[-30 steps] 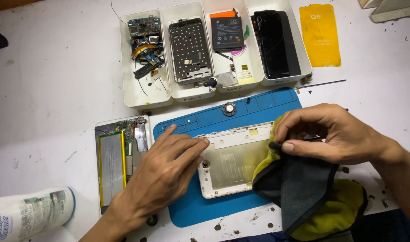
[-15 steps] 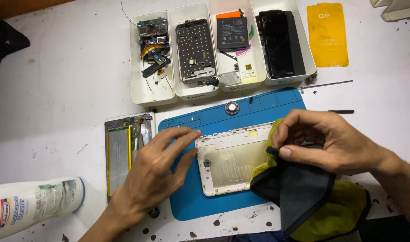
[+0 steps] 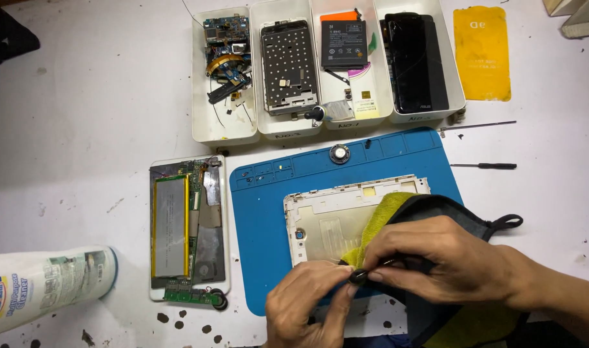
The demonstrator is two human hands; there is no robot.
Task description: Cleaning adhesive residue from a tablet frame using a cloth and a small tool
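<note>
A white tablet back shell [image 3: 336, 219] lies on the blue work mat [image 3: 262, 212]. A yellow and black cloth [image 3: 430, 212] drapes over its right side. My right hand [image 3: 446, 258] rests on the cloth and pinches a small dark round part [image 3: 357, 277] at the shell's lower edge. My left hand [image 3: 307, 309] comes up from below, and its fingertips meet the same small part. What the part is cannot be told.
An opened tablet body with battery [image 3: 188, 225] lies left of the mat. White trays [image 3: 223, 122] at the back hold circuit boards, a frame, a battery and a dark screen. A yellow film [image 3: 481, 51], two thin tools [image 3: 484, 165] and a cleaner bottle [image 3: 43, 287] lie around.
My left hand left the shell's left edge and moved down to its lower edge. My right hand slid down and left with the cloth, meeting the left hand on a small part.
</note>
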